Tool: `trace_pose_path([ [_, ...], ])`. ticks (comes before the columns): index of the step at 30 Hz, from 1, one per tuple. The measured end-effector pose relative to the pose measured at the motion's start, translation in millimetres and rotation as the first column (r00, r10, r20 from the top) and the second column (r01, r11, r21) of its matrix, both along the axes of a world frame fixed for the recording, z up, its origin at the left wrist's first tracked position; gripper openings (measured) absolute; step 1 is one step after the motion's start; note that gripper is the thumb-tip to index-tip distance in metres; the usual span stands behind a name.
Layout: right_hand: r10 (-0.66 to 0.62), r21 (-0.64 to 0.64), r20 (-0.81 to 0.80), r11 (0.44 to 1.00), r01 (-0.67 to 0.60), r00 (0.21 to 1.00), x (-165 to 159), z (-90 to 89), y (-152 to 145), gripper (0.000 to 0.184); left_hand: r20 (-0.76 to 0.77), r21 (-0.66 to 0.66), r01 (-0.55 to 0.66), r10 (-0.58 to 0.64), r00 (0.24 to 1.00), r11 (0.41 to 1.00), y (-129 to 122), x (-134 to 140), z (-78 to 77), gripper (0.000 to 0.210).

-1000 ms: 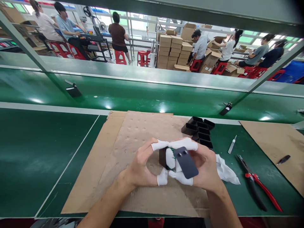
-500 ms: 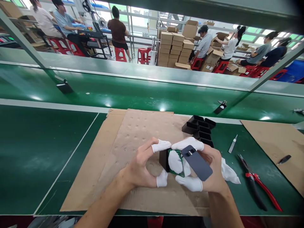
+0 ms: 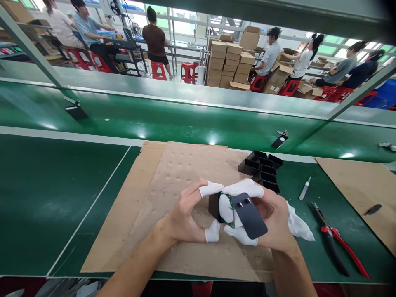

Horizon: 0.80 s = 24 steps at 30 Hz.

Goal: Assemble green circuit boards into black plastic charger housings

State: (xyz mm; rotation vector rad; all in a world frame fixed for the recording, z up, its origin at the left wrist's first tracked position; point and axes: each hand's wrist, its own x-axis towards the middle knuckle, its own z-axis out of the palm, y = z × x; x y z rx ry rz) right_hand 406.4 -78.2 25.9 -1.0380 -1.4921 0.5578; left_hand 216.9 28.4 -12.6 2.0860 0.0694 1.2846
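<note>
White finger cots cover fingertips on both hands. My left hand (image 3: pixel 187 216) is closed around a small black box-shaped housing (image 3: pixel 213 207), thumb below and forefinger above. My right hand (image 3: pixel 270 218) grips a green circuit board (image 3: pixel 230 202) that carries a round white pad (image 3: pixel 225 208), its edge inside the housing's open end. A flat black end plate (image 3: pixel 251 218) with two metal pins stands at the board's outer end, in front of my right palm. Both hands are above a cardboard sheet (image 3: pixel 182 165).
Several empty black housings (image 3: pixel 261 169) stand together behind my right hand. To the right lie a white crumpled cloth (image 3: pixel 299 222), a small pale tube (image 3: pixel 305 189) and red-and-black pliers (image 3: pixel 337 239). Another cardboard sheet (image 3: pixel 355 185) holds a small dark tool (image 3: pixel 372 209). Co-workers sit far behind.
My right hand has moved slightly left, bringing the circuit board deeper into the housing. The black end plate has shifted left and turned more upright. My left hand keeps its grip.
</note>
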Motion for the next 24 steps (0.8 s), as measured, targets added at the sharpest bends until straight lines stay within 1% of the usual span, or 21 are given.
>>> trace_pose_path([
  [3, -0.006, -0.011, -0.001, 1.0, 0.006, 1.0, -0.6, -0.4, 0.1, 0.061, -0.003, -0.004, 0.001, -0.001, 1.0, 1.0, 0.5, 0.1, -0.5, 0.077],
  [9, 0.042, -0.031, -0.027, 0.999, -0.042, 0.999, 0.6, -4.3, 0.2, 0.061, -0.003, -0.001, 0.002, -0.002, 1.0, 1.0, 0.6, -0.8, -0.7, 0.079],
  [16, 0.023, -0.053, -0.007, 0.998, -0.023, 1.0, 2.5, -6.7, -0.9, 0.064, 0.017, -0.002, -0.004, 0.004, 1.0, 1.0, -0.4, 0.1, -1.9, 0.083],
  [24, 0.024, -0.068, -0.016, 0.997, -0.025, 1.0, 3.3, -6.4, -0.1, 0.065, 0.003, 0.006, -0.015, 0.015, 1.0, 1.0, 0.1, 0.2, 0.3, 0.078],
])
